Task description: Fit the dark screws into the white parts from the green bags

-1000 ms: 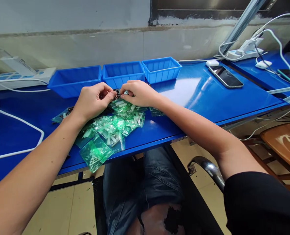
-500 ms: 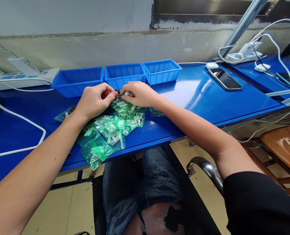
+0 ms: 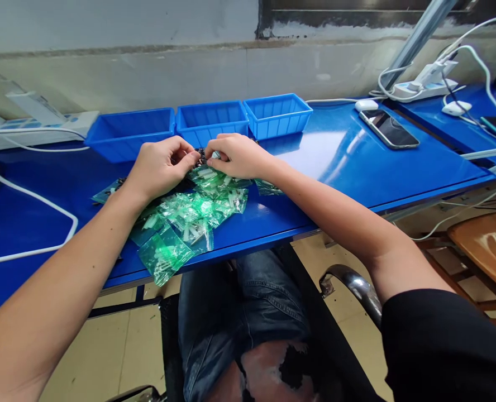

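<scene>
As a person sits at a long blue table (image 3: 340, 190) set along a wall (image 3: 156, 78), both bare forearms reach over its front edge so that the hands meet above the work. Three blue bins, the left bin (image 3: 133, 137), the middle bin (image 3: 212, 131) and the right bin (image 3: 279, 124), stand in a row by the wall, probably put there to be within reach without crowding the front. The left hand (image 3: 160, 166) and right hand (image 3: 240, 159) come together before the middle bin, a pose that suits handling something small. The fingers of both are bent inward, tips nearly meeting; whether they grasp a piece or merely touch one cannot be told. A phone (image 3: 389, 128) lies well apart to the right, seemingly out of the way. Green-tinted clear bags (image 3: 198, 212) with pale pieces inside overlap nearer the person, one appearing to overhang the edge, perhaps kept close for convenience. Smallest of all, dark pieces (image 3: 201, 156) lie at the fingertips, partly hidden by the hands.
</scene>
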Tool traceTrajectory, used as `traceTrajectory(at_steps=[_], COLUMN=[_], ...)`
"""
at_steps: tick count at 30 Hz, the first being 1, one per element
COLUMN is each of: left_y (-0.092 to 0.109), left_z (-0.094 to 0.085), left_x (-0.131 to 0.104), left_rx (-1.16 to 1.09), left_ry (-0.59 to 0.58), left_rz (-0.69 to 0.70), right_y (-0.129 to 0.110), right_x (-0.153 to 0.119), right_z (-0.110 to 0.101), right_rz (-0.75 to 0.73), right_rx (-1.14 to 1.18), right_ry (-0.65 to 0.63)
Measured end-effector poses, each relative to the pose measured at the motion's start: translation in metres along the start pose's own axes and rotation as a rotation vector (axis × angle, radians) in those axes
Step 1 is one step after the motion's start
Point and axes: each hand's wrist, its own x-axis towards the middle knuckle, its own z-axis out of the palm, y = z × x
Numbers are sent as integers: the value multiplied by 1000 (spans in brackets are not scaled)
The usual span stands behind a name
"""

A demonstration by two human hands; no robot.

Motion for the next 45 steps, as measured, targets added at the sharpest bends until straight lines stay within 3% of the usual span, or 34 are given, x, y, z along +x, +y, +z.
traceTrajectory(at_steps=[29, 45], left_y=[-11, -12], left_z=[4, 4], left_x=[3, 3], left_rx=[-170, -132], left_ry=[-48, -45], left_rz=[128, 114], right_y=[-9, -10], right_x=[2, 1], right_z=[7, 5], right_rz=[58, 33], right_rx=[41, 40], right_ry=[207, 118])
